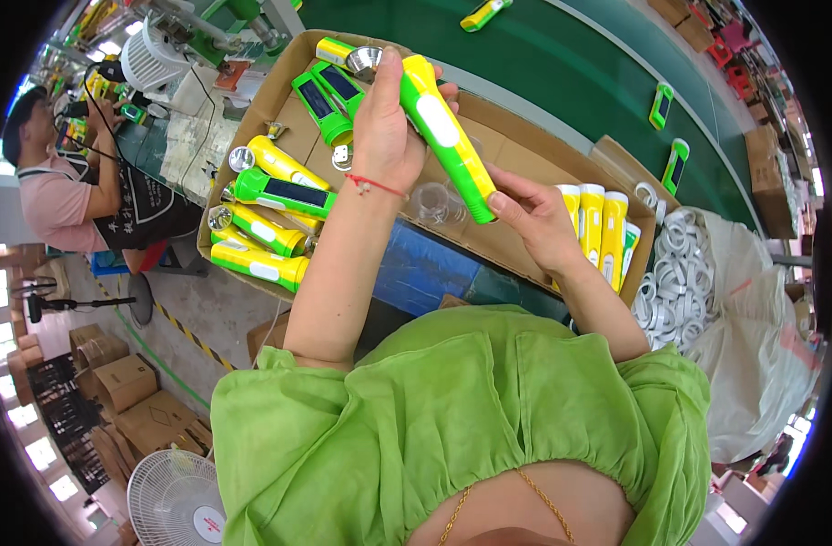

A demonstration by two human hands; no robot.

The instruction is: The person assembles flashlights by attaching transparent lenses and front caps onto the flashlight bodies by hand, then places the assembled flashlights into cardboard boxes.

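Note:
A yellow and green flashlight body (441, 126) with a white oval panel is held slantwise between my two hands, above a long cardboard box. Behind its upper end curl the fingers of my left hand (389, 136), the thumb pointing up beside it. The thumb and fingers of my right hand (539, 218) pinch the lower green end. Left of my left wrist, several flashlights (284, 194) with silver reflectors lie in the box. By my right hand, several yellow and white flashlight bodies (591, 223) lie in a row. Clear round lens pieces (434, 202) show beneath the held body.
The cardboard box (525, 127) spans the bench before me. Beyond it runs a green conveyor belt (580, 64) carrying a few flashlights. A bag of white rings (675, 282) stands at right. A person (61, 200) works at far left, and a fan (175, 496) stands lower left.

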